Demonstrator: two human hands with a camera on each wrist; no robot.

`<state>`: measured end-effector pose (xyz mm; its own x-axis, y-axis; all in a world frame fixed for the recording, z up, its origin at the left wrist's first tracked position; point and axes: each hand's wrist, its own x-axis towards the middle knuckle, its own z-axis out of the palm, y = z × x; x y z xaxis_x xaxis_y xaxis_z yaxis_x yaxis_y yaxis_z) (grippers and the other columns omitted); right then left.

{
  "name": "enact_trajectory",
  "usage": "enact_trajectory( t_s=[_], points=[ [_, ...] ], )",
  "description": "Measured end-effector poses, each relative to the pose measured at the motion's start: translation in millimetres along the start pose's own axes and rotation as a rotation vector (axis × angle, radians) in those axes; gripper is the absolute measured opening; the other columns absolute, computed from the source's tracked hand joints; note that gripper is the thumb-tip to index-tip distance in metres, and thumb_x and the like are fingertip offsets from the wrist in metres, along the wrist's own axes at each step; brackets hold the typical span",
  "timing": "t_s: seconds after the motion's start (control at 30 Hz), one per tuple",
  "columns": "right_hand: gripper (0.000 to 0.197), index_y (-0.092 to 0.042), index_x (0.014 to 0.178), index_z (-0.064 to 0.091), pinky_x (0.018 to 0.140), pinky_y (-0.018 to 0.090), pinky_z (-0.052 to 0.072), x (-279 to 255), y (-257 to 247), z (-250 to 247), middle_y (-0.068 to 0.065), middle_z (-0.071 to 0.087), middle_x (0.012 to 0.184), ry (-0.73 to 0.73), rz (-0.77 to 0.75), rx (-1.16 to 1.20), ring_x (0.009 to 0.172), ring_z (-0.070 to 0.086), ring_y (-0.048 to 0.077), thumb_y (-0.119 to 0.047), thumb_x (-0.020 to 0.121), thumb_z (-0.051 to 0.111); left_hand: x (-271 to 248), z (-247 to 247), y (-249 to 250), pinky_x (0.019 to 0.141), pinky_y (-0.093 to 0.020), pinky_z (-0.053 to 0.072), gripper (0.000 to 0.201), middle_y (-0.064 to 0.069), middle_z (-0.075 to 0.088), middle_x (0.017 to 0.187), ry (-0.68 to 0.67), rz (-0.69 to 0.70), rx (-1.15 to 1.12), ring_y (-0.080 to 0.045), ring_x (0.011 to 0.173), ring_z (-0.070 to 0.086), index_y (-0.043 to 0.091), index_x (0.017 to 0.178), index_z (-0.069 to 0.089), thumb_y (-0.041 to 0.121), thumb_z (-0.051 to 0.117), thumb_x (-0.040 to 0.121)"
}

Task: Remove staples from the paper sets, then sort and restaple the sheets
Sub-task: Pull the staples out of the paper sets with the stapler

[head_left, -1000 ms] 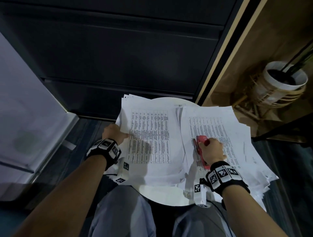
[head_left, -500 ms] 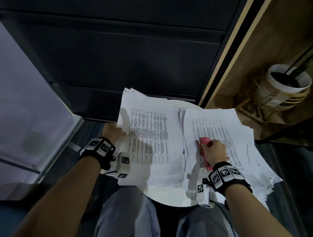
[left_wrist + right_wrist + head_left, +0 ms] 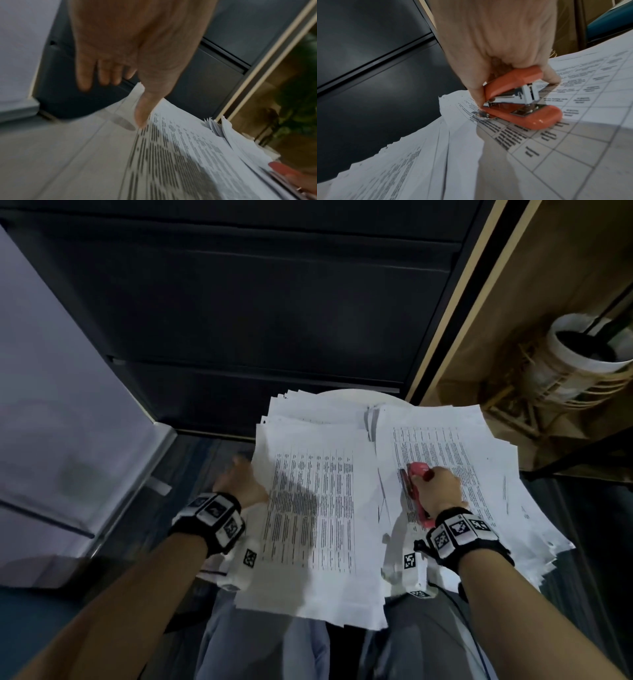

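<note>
Count: two stacks of printed sheets, one stapler, two hands, both mine.

My right hand (image 3: 436,489) is clamped around the red stapler (image 3: 416,494), fingers curled over its top arm and thumb on the side. In the right wrist view the stapler's (image 3: 522,102) base lies flat on the top sheet and its arms are parted, the metal magazine showing between them. It sits on the right paper stack (image 3: 479,460), toward that stack's left margin, near the middle of the tabletop.

My left hand (image 3: 239,484) is at the left edge of the left paper stack (image 3: 315,508). In the left wrist view the thumb (image 3: 145,108) presses down on the top sheet's margin, and the other fingers (image 3: 102,75) hang loosely straight past the edge, gripping nothing.

Both stacks are uneven, with sheet edges fanned at the far corners. They overhang the tabletop on the left, right and near sides.

Surface: a small round white tabletop (image 3: 346,397), only its far rim and a little of the near edge uncovered. Behind it a dark cabinet (image 3: 274,302) with horizontal seams. At far right a white pot in a wicker basket (image 3: 579,361) on a wooden floor. My knees are under the near edge.

Versus half a second ago: the left stack sits lower and flatter and reaches further over the near edge. The right hand and stapler hold the same spot on the right stack.
</note>
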<state>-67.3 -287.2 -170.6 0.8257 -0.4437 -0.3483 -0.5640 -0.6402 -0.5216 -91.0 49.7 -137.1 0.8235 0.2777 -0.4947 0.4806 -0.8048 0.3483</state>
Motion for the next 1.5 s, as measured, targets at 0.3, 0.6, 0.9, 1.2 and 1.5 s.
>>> enact_trajectory(
  t_s=[0.3, 0.6, 0.9, 1.2, 1.5],
  points=[
    [0.019, -0.02, 0.075, 0.055, 0.091, 0.065, 0.046, 9.5, 8.2, 8.0, 0.014, 0.066, 0.092, 0.009, -0.033, -0.023, 0.097, 0.064, 0.038, -0.033, 0.086, 0.063, 50.3, -8.5, 62.3, 0.101, -0.044, 0.038, 0.081, -0.007, 0.049, 0.133, 0.168, 0.433, 0.35, -0.026, 0.122, 0.046, 0.011, 0.138, 0.036, 0.039, 0.076, 0.074],
    [0.027, -0.008, 0.107, 0.062, 0.107, 0.068, 0.022, -1.9, -0.7, 3.2, 0.015, 0.062, 0.113, 0.082, -0.023, -0.136, 0.126, 0.045, 0.033, -0.03, 0.091, 0.06, 63.2, 4.9, 62.6, 0.1, -0.038, 0.045, 0.087, -0.01, 0.037, 0.134, 0.137, 0.477, 0.231, -0.027, 0.119, 0.046, 0.006, 0.136, 0.042, 0.033, 0.085, 0.066],
    [0.026, -0.008, 0.105, 0.062, 0.106, 0.069, 0.02, -0.8, -0.2, 2.5, 0.015, 0.063, 0.113, 0.055, -0.021, -0.101, 0.126, 0.047, 0.035, -0.03, 0.091, 0.06, 64.6, -0.2, 62.8, 0.099, -0.042, 0.038, 0.087, -0.006, 0.049, 0.126, 0.169, 0.457, 0.322, -0.025, 0.117, 0.047, 0.009, 0.128, 0.045, 0.046, 0.085, 0.06],
    [0.021, -0.011, 0.097, 0.061, 0.098, 0.068, 0.036, 3.2, 4.2, 8.8, 0.013, 0.064, 0.101, 0.068, -0.063, -0.057, 0.114, 0.057, 0.035, -0.03, 0.087, 0.06, 64.7, -0.9, 58.5, 0.097, -0.039, 0.031, 0.039, -0.006, 0.063, 0.111, 0.354, 0.498, 0.202, -0.025, 0.111, 0.05, 0.013, 0.119, 0.057, 0.018, 0.067, 0.081],
    [0.026, -0.009, 0.104, 0.062, 0.105, 0.068, 0.026, -0.5, 0.5, 6.3, 0.012, 0.065, 0.104, 0.078, -0.034, -0.098, 0.108, 0.06, 0.032, -0.03, 0.089, 0.063, 55.9, -24.2, 54.7, 0.089, -0.025, 0.045, 0.016, 0.004, 0.067, 0.087, -0.196, 0.424, -0.276, -0.015, 0.095, 0.063, 0.007, 0.093, 0.074, 0.016, 0.074, 0.08]
  ],
)
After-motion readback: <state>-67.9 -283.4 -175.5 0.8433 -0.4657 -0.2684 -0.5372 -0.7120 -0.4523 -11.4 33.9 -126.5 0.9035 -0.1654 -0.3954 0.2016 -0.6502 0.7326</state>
